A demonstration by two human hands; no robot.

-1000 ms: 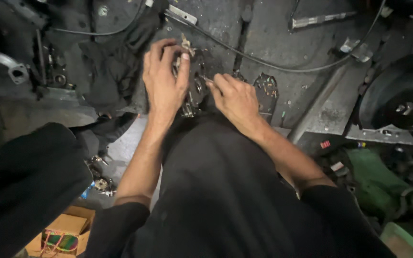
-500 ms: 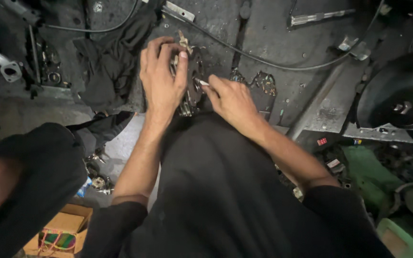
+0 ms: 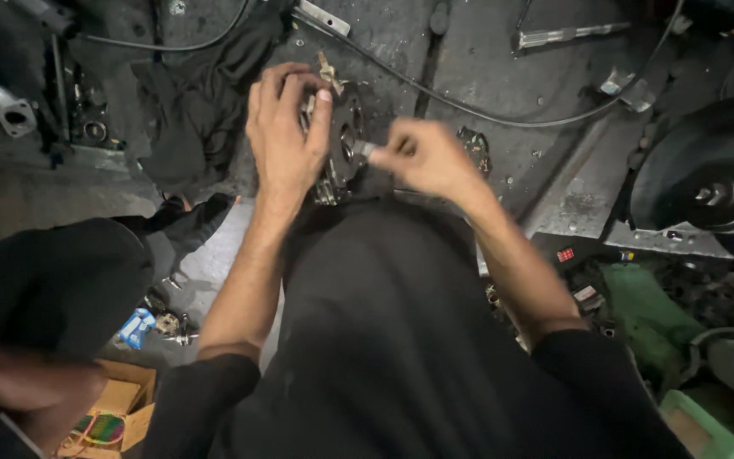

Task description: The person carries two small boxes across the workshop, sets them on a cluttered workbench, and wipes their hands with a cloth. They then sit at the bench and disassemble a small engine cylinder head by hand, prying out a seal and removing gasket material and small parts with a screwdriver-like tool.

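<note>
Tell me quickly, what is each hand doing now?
Left hand: closed around the dark metal part.
Right hand: pinching a small silver piece.

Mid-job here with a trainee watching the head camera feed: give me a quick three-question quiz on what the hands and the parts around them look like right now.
1. True or false: the left hand rests over the dark metal assembly with its fingers curled on its top edge.
2. What does the right hand pinch at its fingertips?
A. a small silvery part
B. a yellow rag
C. a hammer
3. Fill in: the big round thing at the right edge is a dark ____.

Key
1. True.
2. A, a small silvery part; its exact kind is too small to tell.
3. Wheel, or pulley-like disc, with a metal hub at its centre.
</note>
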